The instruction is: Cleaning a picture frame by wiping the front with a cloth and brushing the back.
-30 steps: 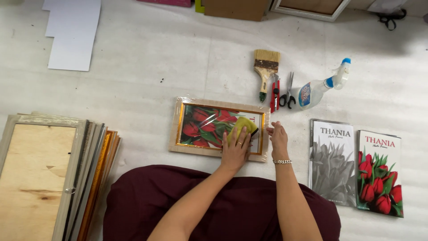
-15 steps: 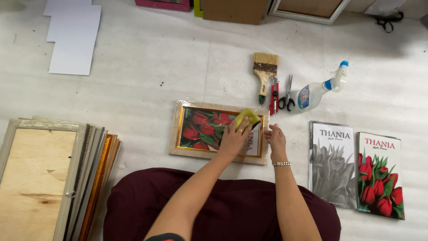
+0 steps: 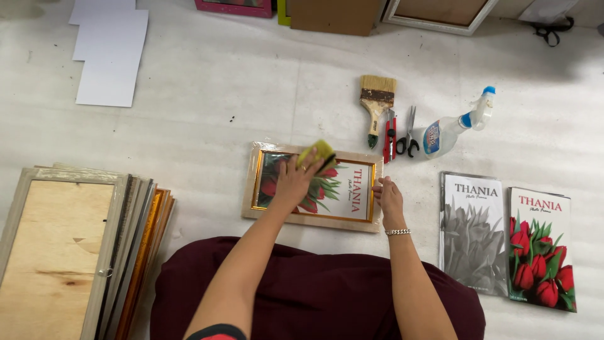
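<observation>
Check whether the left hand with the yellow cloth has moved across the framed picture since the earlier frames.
Yes. The left hand and cloth have slid leftward across the frame, away from the right hand at the frame's right edge.
</observation>
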